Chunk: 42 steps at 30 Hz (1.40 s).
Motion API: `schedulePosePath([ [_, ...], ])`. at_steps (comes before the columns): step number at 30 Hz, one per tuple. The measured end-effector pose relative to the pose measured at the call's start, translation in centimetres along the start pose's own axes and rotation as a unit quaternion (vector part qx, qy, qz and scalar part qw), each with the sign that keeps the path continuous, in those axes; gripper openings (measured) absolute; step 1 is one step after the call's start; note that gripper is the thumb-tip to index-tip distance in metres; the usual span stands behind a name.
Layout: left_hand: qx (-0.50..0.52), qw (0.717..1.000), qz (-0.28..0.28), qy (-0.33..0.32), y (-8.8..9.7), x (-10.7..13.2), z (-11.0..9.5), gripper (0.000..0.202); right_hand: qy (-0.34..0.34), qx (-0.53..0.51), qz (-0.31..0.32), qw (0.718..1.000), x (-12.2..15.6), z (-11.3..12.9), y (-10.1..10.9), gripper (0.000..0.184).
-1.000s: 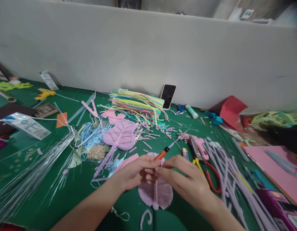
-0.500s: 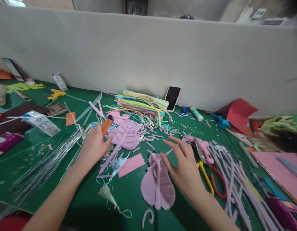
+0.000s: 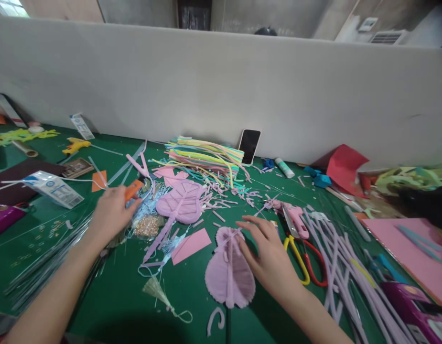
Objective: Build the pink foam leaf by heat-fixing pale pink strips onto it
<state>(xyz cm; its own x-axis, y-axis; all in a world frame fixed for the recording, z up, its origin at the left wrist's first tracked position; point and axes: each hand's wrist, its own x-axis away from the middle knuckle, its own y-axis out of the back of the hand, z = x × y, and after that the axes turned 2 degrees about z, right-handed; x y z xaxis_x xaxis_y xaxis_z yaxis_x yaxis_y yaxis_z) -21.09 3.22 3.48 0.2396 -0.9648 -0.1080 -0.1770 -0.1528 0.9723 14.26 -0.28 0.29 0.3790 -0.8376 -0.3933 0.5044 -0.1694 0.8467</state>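
My left hand (image 3: pixel 115 208) is closed around an orange utility knife (image 3: pixel 134 190), above the left side of a pile of blue tassels (image 3: pixel 149 200). My right hand (image 3: pixel 269 248) has its fingers apart and slightly bent, thumb tip at the upper edge of a pleated mauve fan-shaped piece (image 3: pixel 230 277). A thin lilac strip (image 3: pixel 228 241) crosses the top of that piece by the thumb. A second lilac fan shape with a handle (image 3: pixel 179 203) lies between the hands, beside a pink paper rectangle (image 3: pixel 191 245). A small bag of gold beads (image 3: pixel 148 225) sits near my left wrist.
Scissors (image 3: pixel 296 253), a pink glue gun (image 3: pixel 294 215) and lilac pipe cleaners (image 3: pixel 346 267) lie on the right. Coloured pipe cleaners (image 3: pixel 206 155) and a phone (image 3: pixel 249 145) are at the back, against a grey partition (image 3: pixel 213 86). Silver wires (image 3: pixel 52 267) lie left.
My left hand has moved left with the utility knife, uncovering the gold beads. My right hand stays by the mauve piece, its fingers slightly lower. The whole view has shifted a little.
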Motion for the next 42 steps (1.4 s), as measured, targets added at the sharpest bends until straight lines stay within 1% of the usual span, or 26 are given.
schedulePosePath([
  [2, -0.035, 0.996, -0.007, 0.077, 1.1, -0.3, 0.6, 0.037, -0.003, -0.004, -0.001, 1.000, 0.2, 0.0, -0.1, 0.023],
  [4, -0.057, 0.991, 0.008, 0.120, 1.4, -0.6, 1.0, 0.043, -0.002, -0.009, -0.002, 1.000, 0.3, 0.1, -0.3, 0.023],
  [8, -0.069, 0.986, 0.045, 0.148, 0.7, -1.4, 1.0, 0.035, -0.002, -0.015, 0.007, 1.000, 0.4, 0.4, -0.5, 0.024],
  [10, -0.065, 0.984, 0.042, 0.157, 0.6, -1.7, 0.8, 0.032, -0.002, -0.018, 0.011, 1.000, 0.5, 0.4, -0.4, 0.024],
  [12, -0.056, 0.984, 0.026, 0.164, 1.1, -1.8, 0.5, 0.031, -0.004, -0.020, 0.010, 1.000, 0.5, 0.4, -0.3, 0.023],
  [14, -0.045, 0.986, 0.005, 0.163, 2.1, -1.6, -0.1, 0.031, -0.007, -0.022, 0.005, 1.000, 0.6, 0.4, -0.2, 0.023],
  [16, -0.024, 0.988, -0.016, 0.154, 3.1, -1.1, -1.1, 0.030, -0.011, -0.026, -0.001, 1.000, 0.5, 0.4, -0.1, 0.023],
  [17, 0.011, 0.988, -0.027, 0.153, 3.6, -0.8, -1.8, 0.029, -0.014, -0.031, -0.003, 0.999, 0.4, 0.5, 0.0, 0.022],
  [19, 0.094, 0.988, -0.033, 0.120, 4.1, -0.1, -3.3, 0.028, -0.019, -0.044, -0.004, 0.999, 0.2, 0.9, 0.2, 0.022],
  [22, 0.201, 0.975, -0.024, 0.091, 4.0, 0.7, -5.3, 0.027, -0.018, -0.061, 0.001, 0.998, -0.5, 1.6, 0.6, 0.023],
  [25, 0.272, 0.961, 0.004, 0.053, 3.4, 0.9, -6.1, 0.025, -0.013, -0.075, 0.003, 0.997, -1.1, 2.1, 1.0, 0.022],
  [27, 0.299, 0.953, 0.016, 0.038, 3.1, 0.8, -6.2, 0.026, -0.012, -0.089, 0.003, 0.996, -1.5, 2.4, 1.2, 0.022],
  [29, 0.308, 0.950, 0.021, 0.037, 3.0, 0.9, -6.6, 0.027, -0.008, -0.111, -0.002, 0.994, -2.1, 2.9, 1.3, 0.022],
  [31, 0.309, 0.950, 0.031, 0.031, 3.1, 1.3, -7.6, 0.025, -0.004, -0.141, -0.015, 0.990, -3.1, 3.5, 1.5, 0.023],
  [33, 0.314, 0.948, 0.049, 0.008, 3.2, 2.0, -9.1, 0.026, -0.007, -0.175, -0.036, 0.984, -4.3, 4.2, 1.5, 0.028],
  [35, 0.352, 0.931, 0.092, -0.025, 3.2, 2.8, -10.8, 0.028, -0.024, -0.217, -0.051, 0.974, -5.6, 4.6, 1.4, 0.031],
  [37, 0.400, 0.908, 0.117, -0.050, 2.9, 3.7, -12.1, 0.027, -0.069, -0.290, -0.037, 0.954, -6.4, 4.7, 1.1, 0.023],
  [39, 0.425, 0.893, 0.138, -0.053, 2.5, 4.3, -13.0, 0.026, -0.124, -0.381, -0.022, 0.916, -6.7, 4.4, 0.8, 0.014],
  [42, 0.452, 0.875, 0.163, -0.057, 1.6, 4.8, -13.7, 0.025, -0.195, -0.501, -0.014, 0.843, -6.2, 3.6, 0.7, 0.019],
])
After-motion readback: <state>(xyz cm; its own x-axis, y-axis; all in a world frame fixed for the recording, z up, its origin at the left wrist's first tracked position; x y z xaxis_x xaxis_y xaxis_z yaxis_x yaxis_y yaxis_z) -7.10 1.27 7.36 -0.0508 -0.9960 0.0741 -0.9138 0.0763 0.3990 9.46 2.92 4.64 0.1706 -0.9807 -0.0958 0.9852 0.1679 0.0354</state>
